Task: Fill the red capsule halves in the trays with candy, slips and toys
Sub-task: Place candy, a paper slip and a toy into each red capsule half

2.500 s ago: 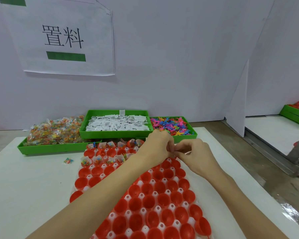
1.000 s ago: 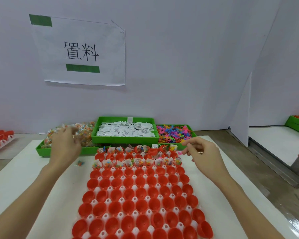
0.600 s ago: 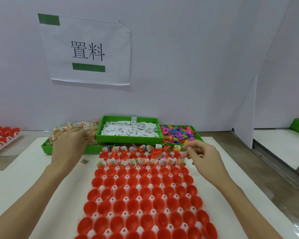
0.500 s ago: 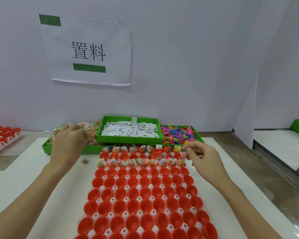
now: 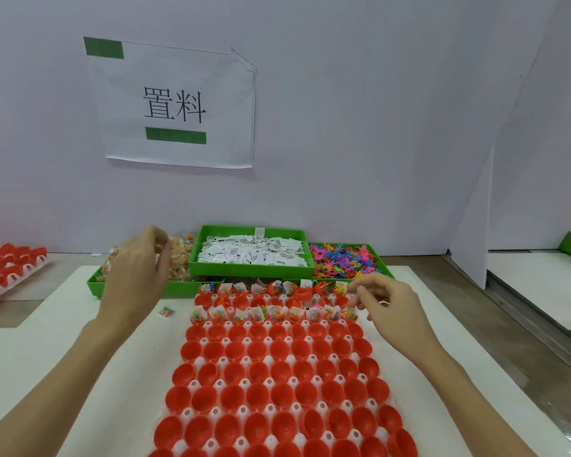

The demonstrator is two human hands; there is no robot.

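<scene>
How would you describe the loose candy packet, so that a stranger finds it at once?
Start at the big tray of red capsule halves on the white table. Look just left of its far-left corner. The candy packet lies alone on the bare tabletop, the only one outside any capsule or green bin.

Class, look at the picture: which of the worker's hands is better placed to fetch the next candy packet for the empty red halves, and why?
Probably the left hand: it is raised over the candy tray at the table's left. The right hand hovers at the far right of the filled rows, by the toy tray.

Head-worn camera looks forward and down, close over the table [image 5: 80,351].
</scene>
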